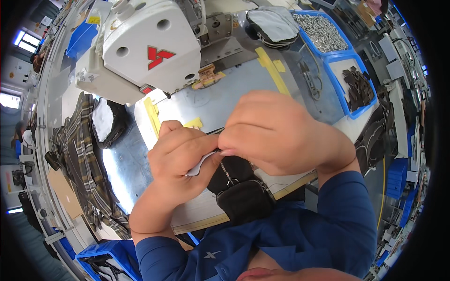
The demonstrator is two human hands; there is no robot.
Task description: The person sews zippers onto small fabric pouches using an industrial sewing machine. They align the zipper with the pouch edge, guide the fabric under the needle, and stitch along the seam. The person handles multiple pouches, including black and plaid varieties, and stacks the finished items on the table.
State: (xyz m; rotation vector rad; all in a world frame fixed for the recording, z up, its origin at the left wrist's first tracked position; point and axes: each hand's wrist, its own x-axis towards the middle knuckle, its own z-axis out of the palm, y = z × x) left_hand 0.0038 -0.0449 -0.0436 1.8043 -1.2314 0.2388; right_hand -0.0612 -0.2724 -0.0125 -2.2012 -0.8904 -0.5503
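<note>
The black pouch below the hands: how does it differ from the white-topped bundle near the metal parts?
The black pouch shows a black face; the white-topped bundle, a white one. The pouch is at the table's near edge, the bundle farther back. The pouch has a metal ring; the bundle shows none. Both have black parts.

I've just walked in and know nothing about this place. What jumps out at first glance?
Probably the big white machine with a red emblem at upper left. Front and center, the left hand and right hand meet, the left holding a pale piece, just above a black pouch. At upper right, shiny metal pieces fill a bright blue tray.
</note>
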